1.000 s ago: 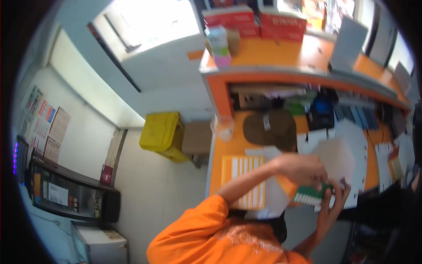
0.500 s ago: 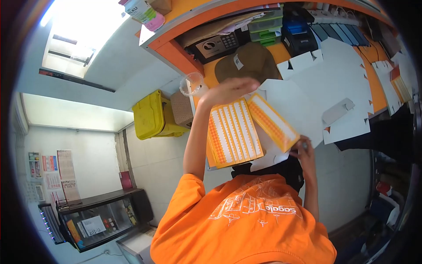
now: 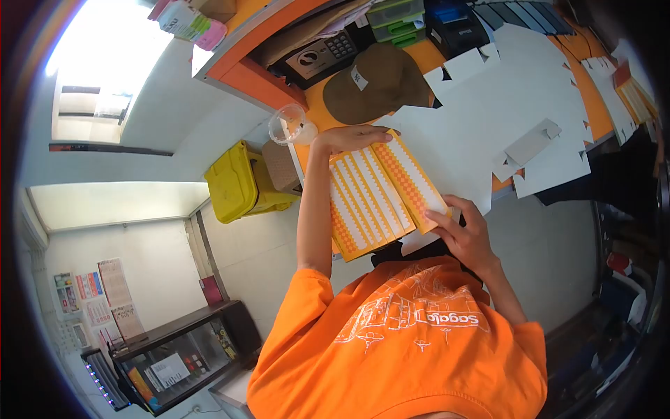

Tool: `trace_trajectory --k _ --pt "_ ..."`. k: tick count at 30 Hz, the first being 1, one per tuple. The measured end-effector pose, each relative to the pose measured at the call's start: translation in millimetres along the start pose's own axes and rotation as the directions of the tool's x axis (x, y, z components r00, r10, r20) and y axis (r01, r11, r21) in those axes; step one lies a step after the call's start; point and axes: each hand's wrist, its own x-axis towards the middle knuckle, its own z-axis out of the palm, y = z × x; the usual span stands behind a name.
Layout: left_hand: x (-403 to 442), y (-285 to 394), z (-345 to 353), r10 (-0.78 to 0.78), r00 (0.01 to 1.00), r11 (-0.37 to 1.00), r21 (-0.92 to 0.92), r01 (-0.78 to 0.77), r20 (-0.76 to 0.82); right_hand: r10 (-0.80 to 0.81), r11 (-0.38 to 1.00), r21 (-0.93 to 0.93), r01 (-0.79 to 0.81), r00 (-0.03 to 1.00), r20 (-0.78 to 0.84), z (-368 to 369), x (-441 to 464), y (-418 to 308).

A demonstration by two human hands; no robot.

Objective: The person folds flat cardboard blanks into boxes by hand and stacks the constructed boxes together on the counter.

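A row of several slim yellow-and-white boxes (image 3: 366, 202) with scalloped edges and orange patterning lies on the near part of the table. My right hand (image 3: 466, 234) grips the near end of one such box (image 3: 413, 178), thumb and fingers around its corner. That box lies against the right side of the row, angled slightly. Across the far ends of the row rests my left hand (image 3: 352, 138), its fingers stretched out and touching the held box's far corner. My left thumb is hidden.
White cut card sheets (image 3: 516, 91) cover much of the orange table, with a small folded card piece (image 3: 534, 143) on top. A brown cap (image 3: 377, 84), a clear plastic cup (image 3: 289, 126) and a safe (image 3: 321, 59) stand beyond. A yellow bin (image 3: 234, 183) is at left.
My right hand has brought the box leftward against the row, its tilt now closer to the others. My left hand's fingers have come down onto the far ends. The view has shifted slightly.
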Motion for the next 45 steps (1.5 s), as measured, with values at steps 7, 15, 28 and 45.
trace_trajectory --k 7,15,28,45 --pt "2 -2 8 0.061 0.996 0.977 -0.199 -0.074 -0.071 -0.092 0.996 0.002 0.092 0.995 0.035 -2 25 11" --pt "10 -3 9 0.017 0.999 0.988 -0.154 -0.023 -0.041 -0.147 0.988 0.006 0.153 0.939 0.311 -4 44 20" --pt "13 -3 11 -0.076 0.995 0.993 -0.090 0.070 -0.069 -0.078 0.968 0.245 -0.050 0.871 0.485 2 64 36" --pt "12 7 11 -0.203 0.966 0.977 -0.103 0.189 -0.158 0.323 0.678 0.551 -0.486 0.871 0.372 -9 41 18"
